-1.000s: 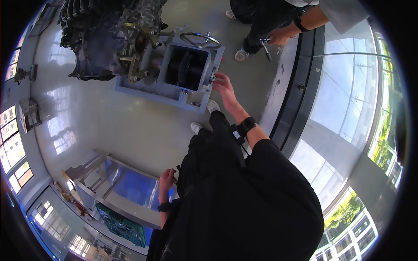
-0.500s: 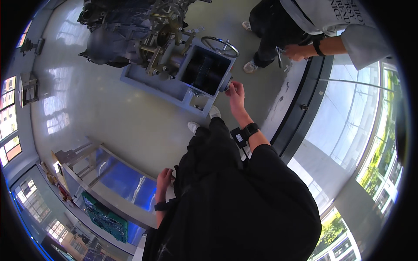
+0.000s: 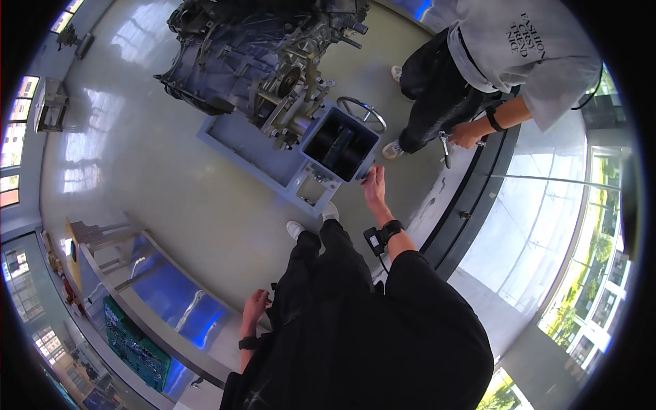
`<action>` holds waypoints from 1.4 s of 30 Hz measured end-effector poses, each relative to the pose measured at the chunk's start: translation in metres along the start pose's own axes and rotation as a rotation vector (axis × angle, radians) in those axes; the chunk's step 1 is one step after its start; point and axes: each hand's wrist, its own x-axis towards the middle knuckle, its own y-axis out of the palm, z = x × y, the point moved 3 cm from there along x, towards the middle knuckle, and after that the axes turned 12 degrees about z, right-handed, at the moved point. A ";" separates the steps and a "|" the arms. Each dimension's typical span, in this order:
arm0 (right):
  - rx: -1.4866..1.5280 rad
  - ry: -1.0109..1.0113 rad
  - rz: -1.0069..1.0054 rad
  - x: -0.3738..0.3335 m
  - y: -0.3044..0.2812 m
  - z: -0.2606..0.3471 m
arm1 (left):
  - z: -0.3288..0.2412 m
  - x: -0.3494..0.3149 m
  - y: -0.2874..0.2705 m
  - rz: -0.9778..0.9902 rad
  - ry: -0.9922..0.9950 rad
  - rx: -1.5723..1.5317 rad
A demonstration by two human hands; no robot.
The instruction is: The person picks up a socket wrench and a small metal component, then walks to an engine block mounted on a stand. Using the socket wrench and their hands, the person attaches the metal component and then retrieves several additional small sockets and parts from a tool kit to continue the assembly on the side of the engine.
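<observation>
Grey metal box [image 3: 340, 145] on the engine stand sits just ahead of the right hand [image 3: 374, 188], fingers loosely curled at its corner, seemingly steadying it; left hand [image 3: 254, 305] hangs by the hip, loosely curled and holding nothing.

The right hand [image 3: 374, 186] touches the lower right corner of a grey box [image 3: 340, 145]. The box is square and open toward the camera, and its inside is dark with black parts in it. It sits at the end of a big dark engine [image 3: 253, 48], joined to it through metal parts with bolts. Just behind the box there is a round handwheel [image 3: 362, 113] with a thin metal rim. Engine and box stand on a flat grey-blue frame [image 3: 256, 154] that lies on the shiny floor [image 3: 137, 171]. A small plate with holes sticks out from the frame under the box.
</observation>
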 end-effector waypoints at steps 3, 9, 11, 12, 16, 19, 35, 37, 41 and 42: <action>0.091 0.078 0.005 0.006 0.001 -0.004 | 0.007 -0.001 0.000 -0.014 -0.006 0.026; 0.176 0.170 0.017 0.013 -0.002 -0.011 | 0.037 0.001 -0.008 0.006 0.014 -0.064; 0.235 0.290 -0.038 0.013 -0.004 -0.007 | 0.051 0.004 -0.015 0.035 0.006 -0.057; 0.263 0.347 -0.053 0.012 -0.003 -0.004 | 0.059 0.007 -0.021 0.047 0.004 -0.054; 0.246 0.409 -0.114 0.002 -0.004 0.014 | 0.097 0.013 -0.059 0.015 0.099 -0.111; 0.226 0.388 -0.112 -0.022 -0.003 0.009 | 0.136 0.007 -0.096 -0.066 0.145 -0.210; -0.876 0.036 0.655 0.014 0.021 0.014 | 0.314 -0.093 -0.198 -0.535 -0.080 -0.317; -0.891 0.146 0.692 0.009 0.067 0.018 | 0.321 -0.090 -0.201 -0.510 -0.058 -0.369; -0.760 0.480 0.615 0.003 0.195 0.040 | 0.341 -0.083 -0.214 -0.464 -0.061 -0.412; -0.744 0.522 0.613 0.003 0.232 0.048 | 0.346 -0.082 -0.221 -0.509 -0.078 -0.449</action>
